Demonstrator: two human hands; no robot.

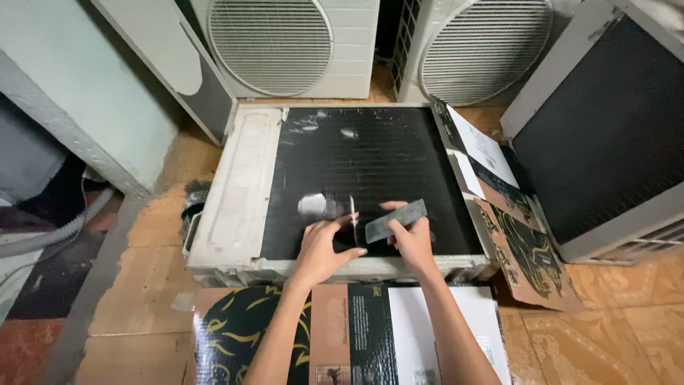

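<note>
Fingers of the right hand [413,239] pinch a flat grey comb-like tool [396,220]; the left hand [324,246] grips a thin metal strip [353,211] upright on the black fin coil [370,171] of the air-conditioner unit [242,192] lying on the floor. Advise light, fin-parallel strokes — fins look bent in pale patches.

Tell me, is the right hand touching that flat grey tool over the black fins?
Touching. The head view shows the right hand pinching the flat grey tool between thumb and fingers, over the black fin panel of the air conditioner unit.
</note>
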